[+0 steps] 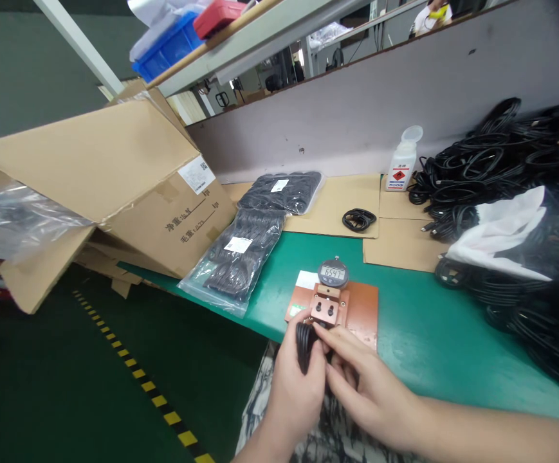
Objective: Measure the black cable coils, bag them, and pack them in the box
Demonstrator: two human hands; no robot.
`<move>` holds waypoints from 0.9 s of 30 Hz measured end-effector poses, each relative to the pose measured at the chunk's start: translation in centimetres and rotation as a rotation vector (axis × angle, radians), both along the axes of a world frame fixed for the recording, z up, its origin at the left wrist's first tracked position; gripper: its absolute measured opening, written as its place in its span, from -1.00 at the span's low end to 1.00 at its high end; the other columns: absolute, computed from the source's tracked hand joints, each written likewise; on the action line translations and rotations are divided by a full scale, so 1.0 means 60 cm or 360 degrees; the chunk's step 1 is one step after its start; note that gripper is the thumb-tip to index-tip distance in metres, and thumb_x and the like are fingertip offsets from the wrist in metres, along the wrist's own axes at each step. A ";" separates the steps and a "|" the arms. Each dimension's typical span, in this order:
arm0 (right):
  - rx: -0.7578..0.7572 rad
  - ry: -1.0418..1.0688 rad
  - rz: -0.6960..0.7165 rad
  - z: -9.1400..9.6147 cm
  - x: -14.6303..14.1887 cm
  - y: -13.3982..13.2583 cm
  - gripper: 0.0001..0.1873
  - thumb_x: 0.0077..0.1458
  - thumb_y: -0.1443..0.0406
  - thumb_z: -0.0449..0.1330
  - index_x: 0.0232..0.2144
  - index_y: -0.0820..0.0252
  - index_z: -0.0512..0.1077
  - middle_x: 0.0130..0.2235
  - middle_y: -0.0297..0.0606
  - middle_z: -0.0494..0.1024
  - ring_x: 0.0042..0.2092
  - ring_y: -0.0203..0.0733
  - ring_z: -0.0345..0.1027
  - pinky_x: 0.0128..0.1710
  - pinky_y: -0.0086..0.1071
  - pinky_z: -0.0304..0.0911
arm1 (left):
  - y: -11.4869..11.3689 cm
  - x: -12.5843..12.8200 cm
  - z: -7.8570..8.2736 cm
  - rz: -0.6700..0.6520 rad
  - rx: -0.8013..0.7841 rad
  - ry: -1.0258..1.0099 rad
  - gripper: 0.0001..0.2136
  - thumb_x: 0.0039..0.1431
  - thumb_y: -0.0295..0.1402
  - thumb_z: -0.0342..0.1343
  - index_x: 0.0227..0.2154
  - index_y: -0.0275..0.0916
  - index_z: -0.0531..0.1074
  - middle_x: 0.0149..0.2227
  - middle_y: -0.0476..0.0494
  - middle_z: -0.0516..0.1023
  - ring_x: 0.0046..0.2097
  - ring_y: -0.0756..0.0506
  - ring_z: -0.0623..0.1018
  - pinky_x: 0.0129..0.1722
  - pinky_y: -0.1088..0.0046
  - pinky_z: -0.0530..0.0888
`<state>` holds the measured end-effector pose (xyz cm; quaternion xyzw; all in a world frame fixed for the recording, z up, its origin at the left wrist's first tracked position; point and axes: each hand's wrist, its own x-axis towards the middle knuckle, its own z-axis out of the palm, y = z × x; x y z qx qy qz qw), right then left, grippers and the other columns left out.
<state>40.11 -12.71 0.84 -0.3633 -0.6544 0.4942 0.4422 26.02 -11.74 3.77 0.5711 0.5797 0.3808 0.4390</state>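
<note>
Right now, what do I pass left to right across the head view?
Cardboard box, nearer clear bag of cables, black cable coil in left hand, digital dial gauge, loose cable coil, white bottle, cable pile.

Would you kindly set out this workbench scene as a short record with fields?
Left hand: holding a coiled black cable
Right hand: fingertips beside the coil, exact grip hidden
Gauge: digital, seems to read 6547, decimal point unclear
Box: cardboard, flaps open, picture left
Bags: two, clear, labelled, dark contents
Bottle: white, standing at the back
Cable pile: black, picture right
</note>
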 end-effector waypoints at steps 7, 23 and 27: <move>0.0009 -0.0007 -0.0011 -0.002 -0.001 0.002 -0.46 0.27 0.39 -0.01 0.27 0.05 0.11 -0.13 -0.17 0.37 -0.30 -0.22 0.35 -0.32 -0.32 0.36 | 0.001 0.000 -0.001 -0.0002 -0.0010 -0.0002 -0.67 0.29 -0.32 -0.01 0.10 -0.17 0.27 0.12 -0.21 0.44 0.17 -0.18 0.41 0.14 0.30 0.37; -0.0013 0.0009 0.0015 -0.004 0.001 -0.001 -0.45 0.27 0.40 -0.02 0.27 0.00 0.09 -0.12 -0.19 0.34 -0.30 -0.24 0.32 -0.31 -0.32 0.34 | 0.002 -0.001 0.005 -0.0021 -0.0016 0.0032 -0.67 0.30 -0.33 -0.03 0.10 -0.16 0.27 0.12 -0.21 0.44 0.18 -0.19 0.41 0.11 0.30 0.39; 0.0007 0.0000 0.0007 -0.004 0.000 0.001 -0.46 0.27 0.40 -0.02 0.27 0.01 0.10 -0.13 -0.19 0.35 -0.29 -0.23 0.34 -0.32 -0.32 0.34 | 0.002 -0.001 0.002 -0.0004 -0.0013 0.0008 -0.67 0.29 -0.31 -0.01 0.10 -0.17 0.29 0.11 -0.22 0.44 0.17 -0.21 0.42 0.11 0.26 0.39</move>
